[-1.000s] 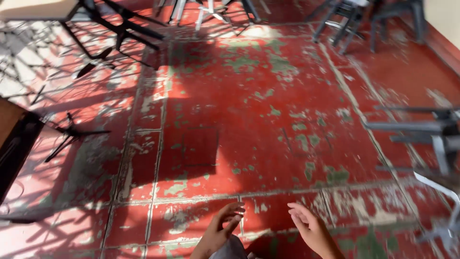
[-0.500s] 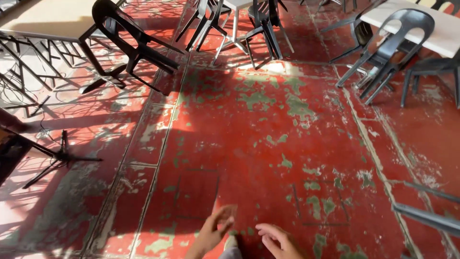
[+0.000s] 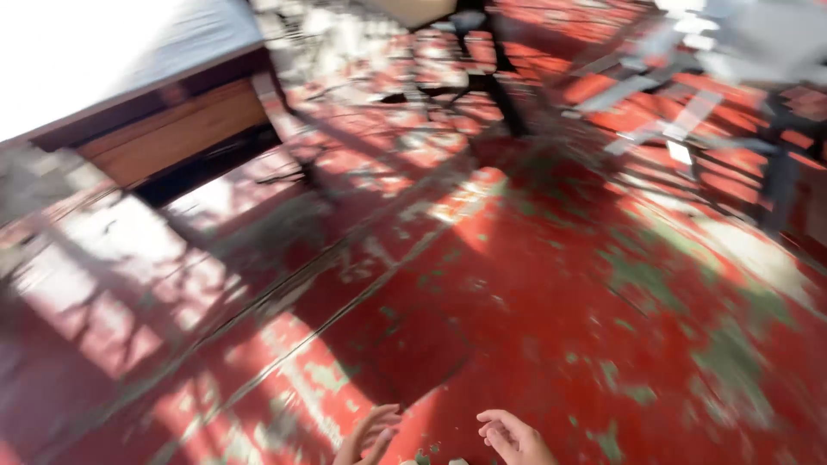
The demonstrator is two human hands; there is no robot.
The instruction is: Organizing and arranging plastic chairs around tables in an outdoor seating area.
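At the very bottom edge the person's two bare hands come into sight, close together but not touching. The left hand [image 3: 369,433] has its fingers spread and loosely curled, holding nothing. The right hand [image 3: 514,437] is just beside it, fingers bent inward in a loose, open curl, also holding nothing. Between the wrists a small pale scrap shows at the frame's edge, too cut off to tell what it is.

Both hands hang over the red painted floor [image 3: 534,310], whose paint is worn through in green and pale patches. Scored lines divide it into large squares, and sun and shadow lie across it in bands. The whole view is tilted and smeared by motion.

Farther off on the left stands a wooden table [image 3: 172,129] with a bright, sunlit top and a dark underside. Behind it, near the top middle, dark metal legs [image 3: 495,82] of furniture stand on the floor. At the far right a blurred grey chair frame [image 3: 689,103] stands well apart from the hands.
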